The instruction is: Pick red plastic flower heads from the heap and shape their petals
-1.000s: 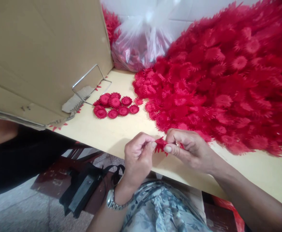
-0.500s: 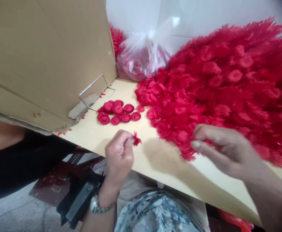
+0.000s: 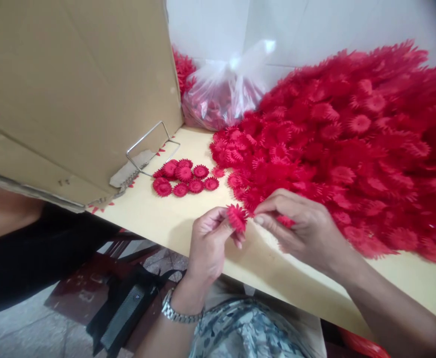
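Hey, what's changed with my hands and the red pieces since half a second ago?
Your right hand has come back left, close to your left hand, which has shifted right. The left still holds a red petaled piece, with more of its petals showing now; whether the right fingertips touch it is unclear. The toothed red discs and clear plastic bag stayed put.

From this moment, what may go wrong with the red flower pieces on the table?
The red flower in the left hand is held near its pointed petals, so a tight pinch might bend them.
The large red heap lies close by the right hand, so a sweep of that hand could scatter loose pieces.
The small group of red pieces sits near the heap's edge, so the two might get mixed.
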A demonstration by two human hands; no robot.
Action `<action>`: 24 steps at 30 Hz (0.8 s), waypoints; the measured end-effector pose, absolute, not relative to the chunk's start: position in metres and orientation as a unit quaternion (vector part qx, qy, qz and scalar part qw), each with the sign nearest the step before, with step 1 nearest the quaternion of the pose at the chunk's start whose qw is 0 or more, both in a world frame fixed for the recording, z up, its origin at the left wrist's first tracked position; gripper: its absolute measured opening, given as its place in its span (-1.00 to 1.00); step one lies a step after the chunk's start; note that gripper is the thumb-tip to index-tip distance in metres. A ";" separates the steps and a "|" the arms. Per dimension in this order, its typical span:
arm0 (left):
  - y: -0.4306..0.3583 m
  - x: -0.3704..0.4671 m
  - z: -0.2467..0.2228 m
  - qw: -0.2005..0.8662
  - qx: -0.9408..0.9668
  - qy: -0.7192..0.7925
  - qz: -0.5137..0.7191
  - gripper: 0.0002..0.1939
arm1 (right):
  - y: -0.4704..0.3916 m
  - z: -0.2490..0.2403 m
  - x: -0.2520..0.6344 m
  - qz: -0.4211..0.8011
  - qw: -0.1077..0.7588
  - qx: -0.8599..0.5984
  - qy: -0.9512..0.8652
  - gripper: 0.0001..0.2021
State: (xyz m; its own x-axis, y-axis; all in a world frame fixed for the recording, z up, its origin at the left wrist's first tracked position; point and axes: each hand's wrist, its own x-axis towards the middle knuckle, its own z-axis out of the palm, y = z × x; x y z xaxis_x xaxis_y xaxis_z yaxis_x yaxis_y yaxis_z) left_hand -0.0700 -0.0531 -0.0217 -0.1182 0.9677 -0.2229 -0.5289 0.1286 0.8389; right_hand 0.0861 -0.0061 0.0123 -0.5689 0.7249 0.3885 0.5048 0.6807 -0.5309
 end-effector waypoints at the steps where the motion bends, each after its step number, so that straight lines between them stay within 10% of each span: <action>1: -0.054 -0.068 -0.023 0.612 0.256 0.436 0.608 -0.86 | -0.009 0.010 0.081 0.222 0.299 -0.337 -0.865 -0.86; 15: -0.068 -0.066 -0.034 0.330 0.562 0.534 0.539 -0.90 | -0.022 -0.006 0.077 0.438 0.305 -0.370 -0.760 -0.80; 24: -0.072 -0.074 -0.033 0.381 0.523 0.517 0.560 -0.86 | -0.017 -0.002 0.086 0.557 0.308 -0.388 -0.666 -0.70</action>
